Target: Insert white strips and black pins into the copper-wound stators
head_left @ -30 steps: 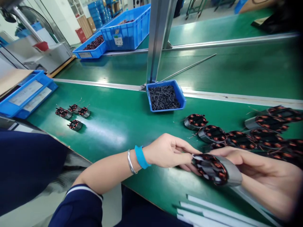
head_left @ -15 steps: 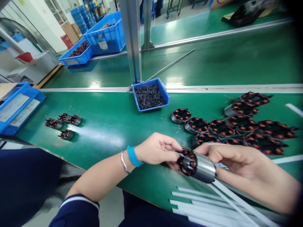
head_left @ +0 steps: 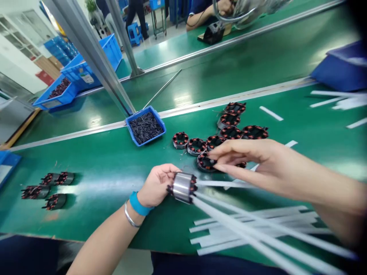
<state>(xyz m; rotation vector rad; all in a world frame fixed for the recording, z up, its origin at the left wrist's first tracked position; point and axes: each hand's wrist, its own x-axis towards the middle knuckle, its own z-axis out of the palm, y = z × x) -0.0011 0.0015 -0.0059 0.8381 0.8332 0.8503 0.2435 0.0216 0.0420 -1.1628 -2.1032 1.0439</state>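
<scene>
My left hand point(head_left: 157, 185) is closed around the end of a motor stator point(head_left: 182, 186), a steel ring with copper windings and black end pieces. Long white strips point(head_left: 229, 223) stick out of the stator's right end and reach to the lower right. My right hand point(head_left: 258, 162) is off that stator, thumb and forefinger apart. Its fingertips are over a standing stator point(head_left: 204, 163), partly covering it; whether they touch it I cannot tell. More stators point(head_left: 231, 119) stand in a group behind my right hand. Loose white strips point(head_left: 212, 242) lie in a pile on the green table.
A blue bin of black sticks point(head_left: 145, 128) stands by the metal post point(head_left: 100, 61). Several stators point(head_left: 56, 201) sit at the left. A blue container point(head_left: 341, 68) and white strips point(head_left: 338, 95) are at the right. A co-worker's arm point(head_left: 200, 19) shows across the table.
My right hand has let go of the stator and moved to the group of stators. My left hand keeps the stator, now turned with its strips to the right. The view has shifted right.
</scene>
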